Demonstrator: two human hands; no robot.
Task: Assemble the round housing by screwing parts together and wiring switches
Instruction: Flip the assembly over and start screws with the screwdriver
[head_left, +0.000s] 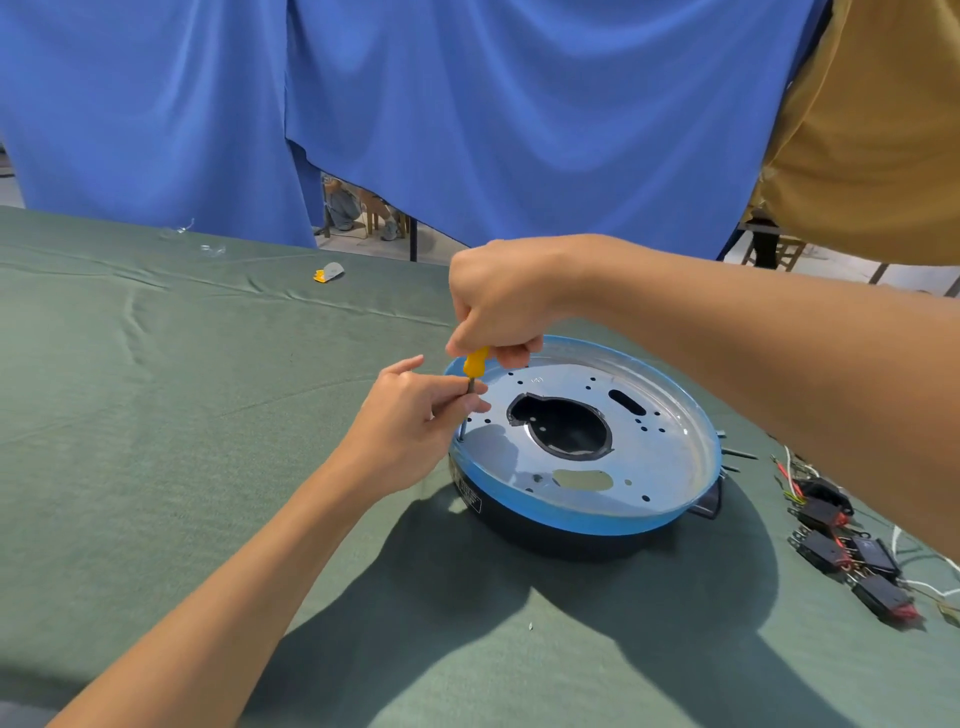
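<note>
The round housing (597, 514) sits on the green cloth right of centre, a black base with a blue rim. A shiny metal plate (660, 447) with a large central cut-out and many small holes lies in it. My right hand (498, 301) grips the yellow handle of a screwdriver (475, 361) from above, held upright at the plate's left edge. My left hand (415, 415) pinches the screwdriver's shaft just below the handle. The tip meets the plate near the rim; the screw itself is too small to make out.
Several black switches with red and white wires (852, 551) lie on the cloth to the right of the housing. A small yellow-and-grey part (328, 272) lies at the far side of the table. Blue curtains (467, 104) hang behind the table.
</note>
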